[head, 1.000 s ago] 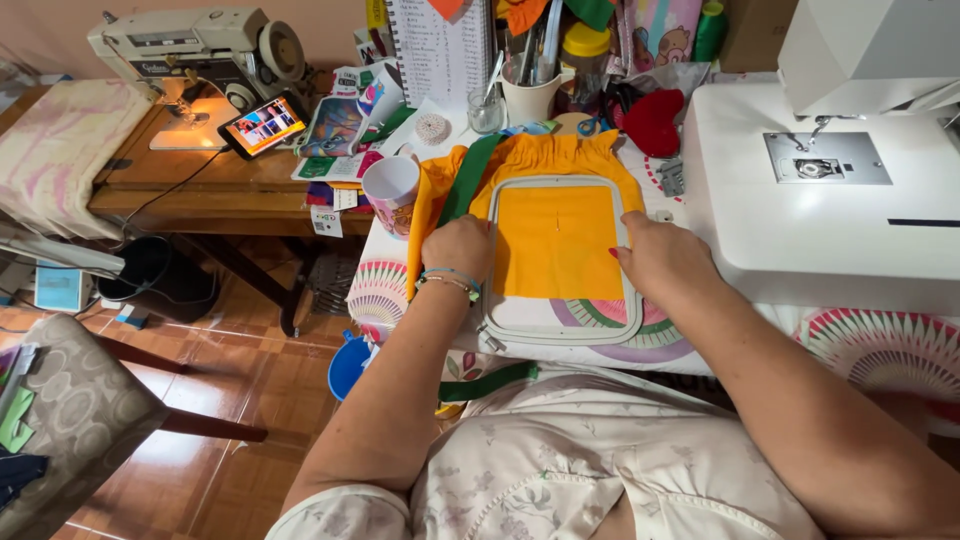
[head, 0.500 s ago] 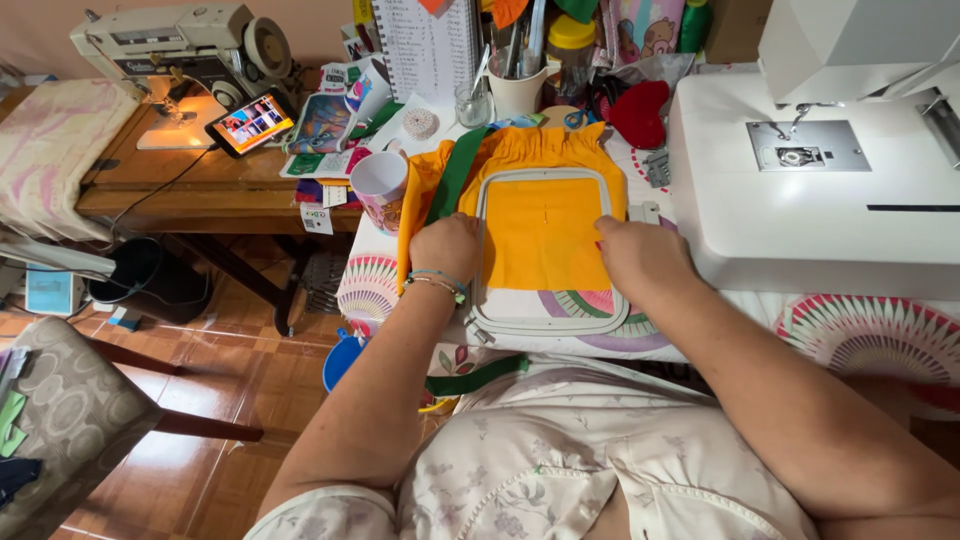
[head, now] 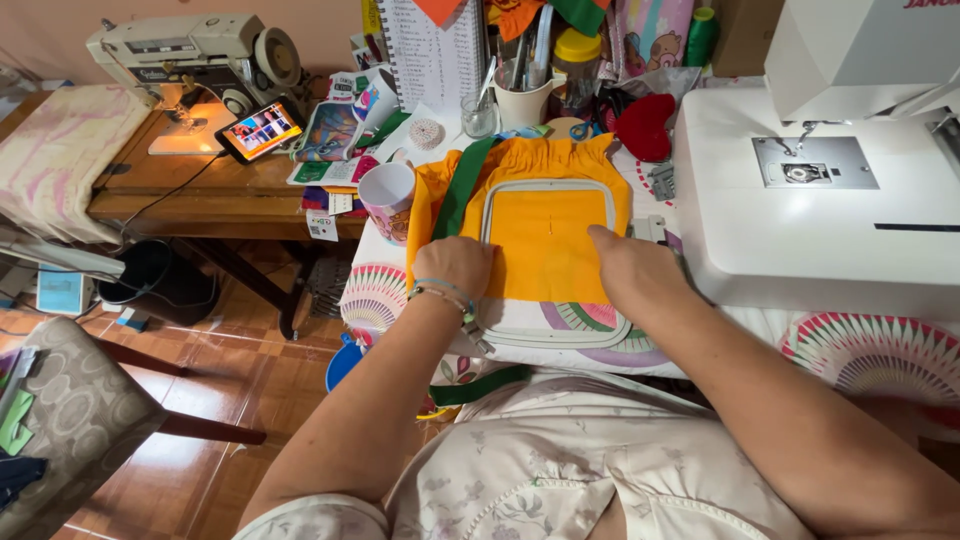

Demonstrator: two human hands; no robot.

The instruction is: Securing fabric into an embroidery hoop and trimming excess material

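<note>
Both palms are pressing flat, gripping nothing: the left hand [head: 455, 268] and right hand [head: 632, 272] are flanking the embroidery hoop [head: 548, 262], keeping its orange fabric [head: 545, 240] taut and unmoving.

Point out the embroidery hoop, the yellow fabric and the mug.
embroidery hoop [head: 553, 336]: head view, its lower rim.
yellow fabric [head: 545, 250]: head view, the part stretched inside the hoop.
mug [head: 388, 195]: head view, its side wall.

An embroidery hoop [head: 548, 262] lies on the table [head: 860, 350] near its front edge, a mug [head: 388, 200] left of it and a sewing machine [head: 830, 170] right.
</note>
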